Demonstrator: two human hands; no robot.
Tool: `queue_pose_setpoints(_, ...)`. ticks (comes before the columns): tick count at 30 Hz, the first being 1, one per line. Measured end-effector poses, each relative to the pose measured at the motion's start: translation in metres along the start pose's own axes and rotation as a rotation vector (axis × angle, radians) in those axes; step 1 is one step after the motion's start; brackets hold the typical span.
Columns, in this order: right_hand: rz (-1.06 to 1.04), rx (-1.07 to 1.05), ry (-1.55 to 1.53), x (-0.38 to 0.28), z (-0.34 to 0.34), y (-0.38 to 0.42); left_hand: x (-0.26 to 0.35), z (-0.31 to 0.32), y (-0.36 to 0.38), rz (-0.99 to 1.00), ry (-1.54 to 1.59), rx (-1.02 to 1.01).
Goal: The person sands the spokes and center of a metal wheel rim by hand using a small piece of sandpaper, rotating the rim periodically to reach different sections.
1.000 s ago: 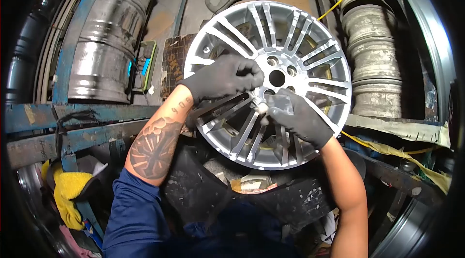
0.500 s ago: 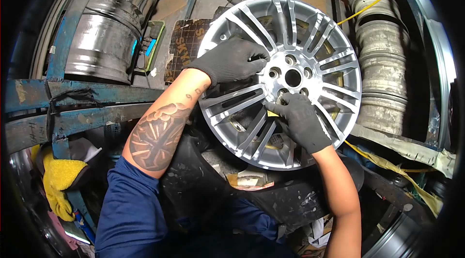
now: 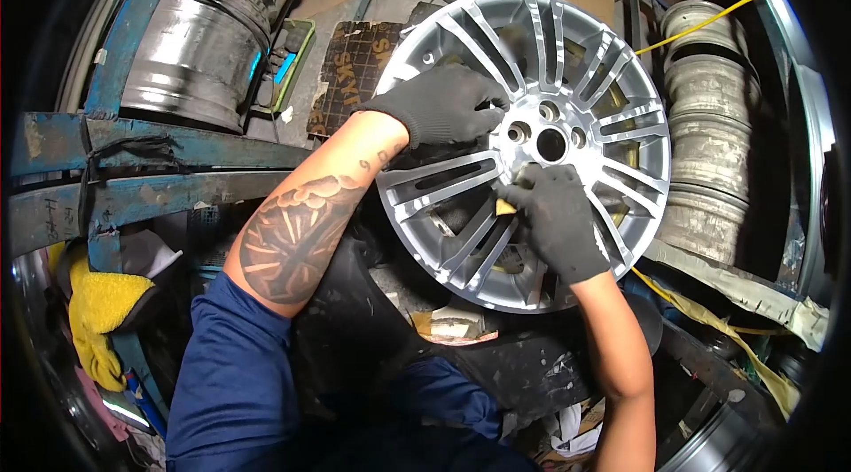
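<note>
A silver multi-spoke alloy wheel (image 3: 651,131) lies face up in front of me, its round hub hole at the centre with lug holes around it. My left hand (image 3: 454,106), in a dark grey knit glove, rests on the upper left spokes with its fingers curled round one near the hub. Just below the hub hole, my right hand (image 3: 560,219), gloved alike, presses on the wheel face with bent fingers. A small yellow piece (image 3: 504,206), perhaps folded sandpaper, sticks out from under its fingers. That hand hides the lower lug holes.
Worn wheel barrels (image 3: 707,148) are stacked on the right, and shiny metal barrels (image 3: 191,55) stand at upper left. Blue metal bars (image 3: 168,144) cross the left side. A yellow glove (image 3: 106,312) hangs at lower left. Behind the wheel is a green-edged tray (image 3: 292,69).
The wheel and both hands appear a little farther right as the view shifts. My right hand has slid slightly up toward the hub hole, covering the lower lug holes. My left hand keeps its hold.
</note>
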State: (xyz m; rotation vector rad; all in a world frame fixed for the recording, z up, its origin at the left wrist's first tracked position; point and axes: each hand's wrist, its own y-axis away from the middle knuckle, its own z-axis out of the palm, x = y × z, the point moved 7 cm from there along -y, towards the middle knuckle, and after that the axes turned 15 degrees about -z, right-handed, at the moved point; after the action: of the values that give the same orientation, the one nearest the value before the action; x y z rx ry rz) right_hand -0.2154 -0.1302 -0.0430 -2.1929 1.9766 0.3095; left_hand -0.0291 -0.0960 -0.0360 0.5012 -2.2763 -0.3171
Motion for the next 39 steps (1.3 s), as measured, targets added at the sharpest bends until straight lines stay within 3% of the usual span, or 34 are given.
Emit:
queue_pose_setpoints(4, 0.000, -0.179, -0.071, -0.018, -0.005, 0.001, -0.001, -0.003, 0.004, 0.006, -0.013, 0.046)
queue_pose_setpoints(9, 0.143, 0.106, 0.029, 0.022, -0.029, 0.017, -0.001, -0.004, 0.003, 0.005, -0.020, 0.037)
queue_pose_setpoints(12, 0.217, 0.119, -0.100, 0.024, -0.034, 0.023, 0.002, -0.007, 0.006, -0.048, -0.033, 0.017)
queue_pose_setpoints(13, 0.211, 0.080, -0.214, 0.025, -0.023, 0.020, 0.003, -0.007, 0.007, -0.066, -0.044, 0.010)
queue_pose_setpoints(16, 0.085, 0.104, -0.167, 0.006, -0.008, 0.011, -0.001, 0.003, 0.001, -0.024, -0.022, 0.007)
queue_pose_setpoints(20, 0.091, -0.039, -0.134, 0.003, 0.004, 0.006, -0.002, 0.006, -0.003, 0.042, -0.076, 0.060)
queue_pose_setpoints(24, 0.034, -0.042, 0.082, -0.002, 0.009, 0.005, -0.004, 0.008, -0.003, -0.037, -0.037, -0.033)
queue_pose_setpoints(28, 0.130, -0.065, -0.021, 0.004, -0.002, 0.004, -0.007, 0.004, 0.001, -0.101, 0.010, -0.095)
queue_pose_setpoints(32, -0.010, -0.065, -0.280, -0.013, 0.004, 0.009, -0.006, 0.002, 0.000, -0.058, -0.054, -0.033)
queue_pose_setpoints(36, 0.052, -0.017, -0.016, -0.012, -0.010, 0.006, -0.005, 0.008, -0.002, -0.037, -0.064, -0.033)
queue_pose_setpoints(39, -0.124, -0.089, 0.008, -0.037, 0.004, 0.008, -0.003, 0.005, -0.002, -0.052, -0.059, -0.040)
